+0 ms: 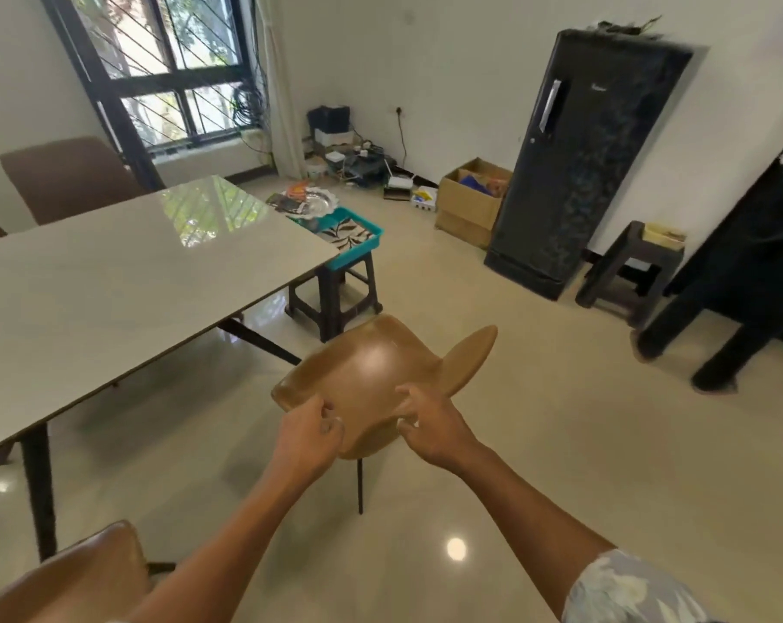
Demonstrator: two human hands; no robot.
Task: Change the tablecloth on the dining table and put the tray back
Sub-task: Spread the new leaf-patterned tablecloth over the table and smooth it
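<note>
Tablecloth is off the dining table (111,281) (bare top); left hand (306,436) and right hand (430,431) both grip a tan chair (367,375).

Interior with white walls (448,60) and a glossy beige tiled floor (538,442) reflecting ceiling lights. A barred window (165,65) admits daylight at upper left. A black refrigerator (583,173) stands against the right wall, with a cardboard box (466,209) beside it and a dark stool (628,272) nearby.
</note>
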